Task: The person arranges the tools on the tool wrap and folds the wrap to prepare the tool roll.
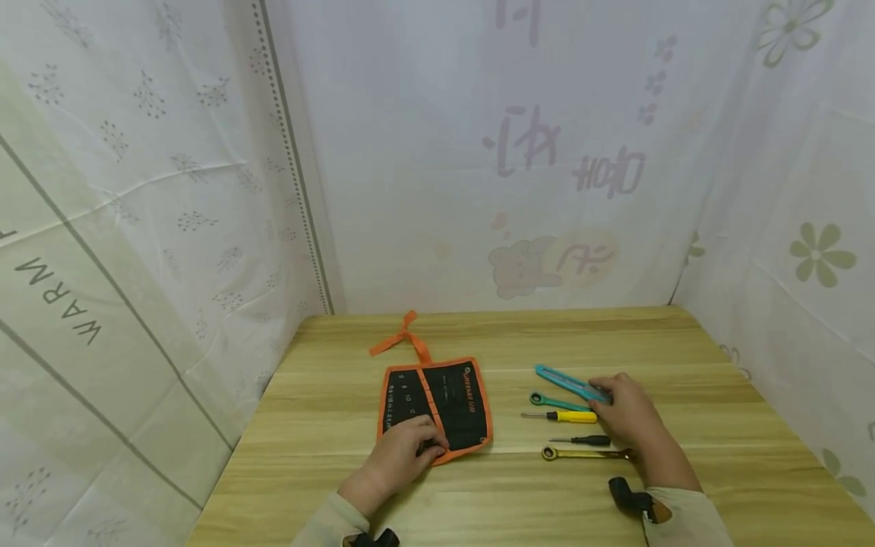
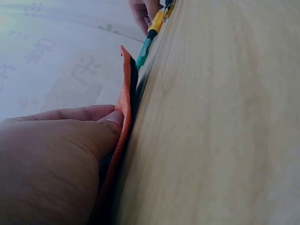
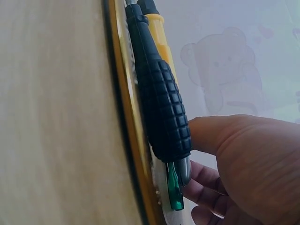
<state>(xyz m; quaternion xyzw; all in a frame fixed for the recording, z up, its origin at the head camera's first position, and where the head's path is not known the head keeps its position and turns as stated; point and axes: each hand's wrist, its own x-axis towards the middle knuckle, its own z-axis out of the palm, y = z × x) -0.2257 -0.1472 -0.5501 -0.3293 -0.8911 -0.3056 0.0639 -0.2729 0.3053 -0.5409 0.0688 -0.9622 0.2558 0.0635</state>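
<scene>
A black tool pouch [image 1: 458, 403] with orange trim lies flat, its orange tie ribbon [image 1: 408, 338] stretched toward the back. My left hand [image 1: 409, 452] pinches the pouch's near edge; the left wrist view shows the thumb against the orange trim [image 2: 123, 105]. To the right, my right hand [image 1: 625, 406] holds the right end of a light blue utility knife [image 1: 567, 380]. Beside that hand lie a green ratchet wrench [image 1: 560, 403] and a yellow screwdriver [image 1: 574, 416]. Closer to me are a black screwdriver [image 1: 589, 441] and a gold ratchet wrench [image 1: 588, 454].
The wooden table [image 1: 513, 501] ends at a pale printed curtain [image 1: 424, 190] behind, and similar curtains hang on both sides. A black camera mount [image 1: 629, 497] sits at my right wrist, another at the left.
</scene>
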